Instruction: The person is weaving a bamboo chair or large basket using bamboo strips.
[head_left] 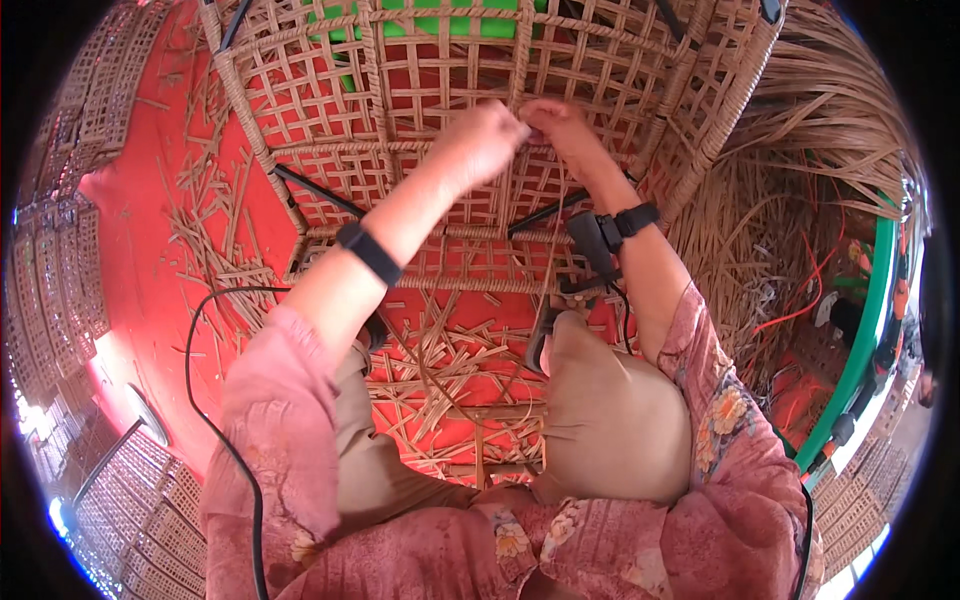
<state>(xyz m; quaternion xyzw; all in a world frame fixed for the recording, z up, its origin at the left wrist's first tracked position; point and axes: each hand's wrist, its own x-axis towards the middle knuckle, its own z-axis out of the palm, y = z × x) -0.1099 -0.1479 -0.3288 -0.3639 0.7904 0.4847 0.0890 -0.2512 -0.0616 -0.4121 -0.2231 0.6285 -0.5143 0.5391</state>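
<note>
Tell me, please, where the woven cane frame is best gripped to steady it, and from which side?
Judging by its shape, grip the cane frame at the thick wrapped left corner post, coming from the left over the red floor. That post looks like the sturdiest solid part; the lattice is thin open strips, and both the left hand and right hand occupy the middle.
</note>
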